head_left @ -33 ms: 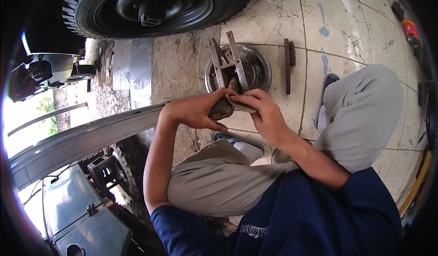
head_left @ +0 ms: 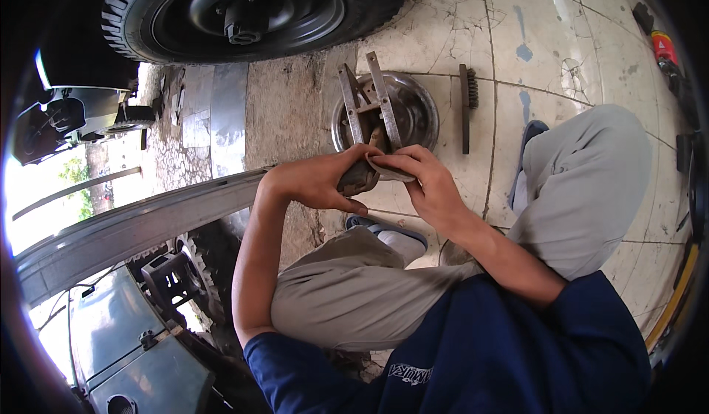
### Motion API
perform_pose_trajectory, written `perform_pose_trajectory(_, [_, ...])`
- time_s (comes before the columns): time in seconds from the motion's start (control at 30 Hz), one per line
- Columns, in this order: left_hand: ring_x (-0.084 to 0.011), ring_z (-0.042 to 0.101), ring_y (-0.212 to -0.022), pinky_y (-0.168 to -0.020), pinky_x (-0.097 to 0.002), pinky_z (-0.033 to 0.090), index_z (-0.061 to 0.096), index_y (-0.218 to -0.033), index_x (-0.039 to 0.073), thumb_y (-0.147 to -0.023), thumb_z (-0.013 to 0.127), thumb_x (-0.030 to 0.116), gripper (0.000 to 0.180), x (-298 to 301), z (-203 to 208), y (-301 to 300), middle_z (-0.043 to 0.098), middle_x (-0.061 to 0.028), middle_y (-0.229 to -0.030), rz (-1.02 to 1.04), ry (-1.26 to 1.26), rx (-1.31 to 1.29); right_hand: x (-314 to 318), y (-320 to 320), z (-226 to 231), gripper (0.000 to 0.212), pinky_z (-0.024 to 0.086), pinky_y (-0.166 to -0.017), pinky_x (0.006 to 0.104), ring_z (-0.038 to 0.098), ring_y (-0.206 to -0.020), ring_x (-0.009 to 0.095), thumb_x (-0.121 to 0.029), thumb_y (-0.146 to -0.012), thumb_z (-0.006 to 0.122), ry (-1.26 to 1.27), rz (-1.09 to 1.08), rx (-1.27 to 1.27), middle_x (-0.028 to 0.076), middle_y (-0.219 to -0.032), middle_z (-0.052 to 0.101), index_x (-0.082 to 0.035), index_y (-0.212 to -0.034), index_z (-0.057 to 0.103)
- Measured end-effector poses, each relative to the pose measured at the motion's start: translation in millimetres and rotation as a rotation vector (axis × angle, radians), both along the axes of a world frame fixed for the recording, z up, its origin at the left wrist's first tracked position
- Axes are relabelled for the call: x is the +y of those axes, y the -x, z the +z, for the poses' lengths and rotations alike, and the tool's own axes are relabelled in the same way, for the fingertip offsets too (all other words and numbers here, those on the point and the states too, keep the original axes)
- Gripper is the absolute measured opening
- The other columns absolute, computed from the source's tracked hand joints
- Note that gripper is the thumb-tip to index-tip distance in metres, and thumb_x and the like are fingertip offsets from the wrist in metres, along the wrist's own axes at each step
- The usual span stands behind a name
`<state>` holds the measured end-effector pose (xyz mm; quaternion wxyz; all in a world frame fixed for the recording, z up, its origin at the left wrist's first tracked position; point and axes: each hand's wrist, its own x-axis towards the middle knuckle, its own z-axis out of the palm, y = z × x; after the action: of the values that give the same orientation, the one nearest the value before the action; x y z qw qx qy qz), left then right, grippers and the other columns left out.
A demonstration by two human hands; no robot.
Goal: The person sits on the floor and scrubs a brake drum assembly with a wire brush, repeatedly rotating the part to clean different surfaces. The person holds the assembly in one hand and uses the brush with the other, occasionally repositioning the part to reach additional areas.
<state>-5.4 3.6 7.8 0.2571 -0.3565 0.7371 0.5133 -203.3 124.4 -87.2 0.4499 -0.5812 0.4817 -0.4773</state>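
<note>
A rusty metal bracket point(head_left: 382, 100) with two parallel arms points away from me, above a round shiny metal basin point(head_left: 425, 111) on the floor. My left hand point(head_left: 314, 181) is closed round the bracket's thick near end, thumb on the near side. In my right hand point(head_left: 436, 196), a thin bent piece point(head_left: 391, 171), greyish-brown like sandpaper, is pinched and lies against that end. Both hands meet there, and the fingers hide part of the metal. A wire brush point(head_left: 465, 111) with a long handle lies right of the basin.
A large black wheel point(head_left: 247, 15) stands beyond the basin. A metal beam point(head_left: 148, 226) runs in from the left, above dark green machinery point(head_left: 125, 325). My knee point(head_left: 591, 170) rises at the right. A red object point(head_left: 664, 47) lies on the tiles at far right.
</note>
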Motion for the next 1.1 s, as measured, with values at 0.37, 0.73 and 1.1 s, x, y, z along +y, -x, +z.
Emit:
perform_pose_trajectory(0.37, [-0.0331,0.063,-0.123,-0.105,-0.0407,0.049,0.030,-0.156,0.009,-0.076,0.091,0.040,0.105,-4.0,3.7,3.4,0.060,-0.0216,-0.136,-0.002,-0.023,-0.062,-3.1,-0.7,11.5,0.057,0.053,-0.089,0.0417,0.062,-0.104,0.030,0.015,-0.077,0.063,0.131,-0.010,0.065,0.008,-0.112,0.064,-0.016,-0.123,0.073])
perform_pose_trajectory(0.73, [-0.0331,0.067,-0.115,-0.097,-0.0404,0.052,0.033,-0.152,0.013,-0.078,0.088,0.038,0.095,-4.6,1.3,2.7,0.065,-0.0211,-0.127,0.010,0.002,-0.004,-4.4,1.1,10.5,0.055,0.053,-0.088,0.0403,0.063,-0.103,0.029,0.014,-0.077,0.065,0.125,-0.022,0.099,0.007,-0.110,0.064,-0.016,-0.122,0.074])
perform_pose_trajectory(1.1, [-0.0349,0.069,-0.109,-0.093,-0.0419,0.053,0.035,-0.151,0.014,-0.080,0.086,0.042,0.092,-0.6,-6.3,-7.0,0.069,-0.0219,-0.120,-0.006,0.094,0.076,-1.5,-1.0,1.6,0.056,0.053,-0.086,0.0393,0.063,-0.103,0.029,0.013,-0.077,0.062,0.109,-0.055,0.125,0.007,-0.109,0.064,-0.018,-0.123,0.074])
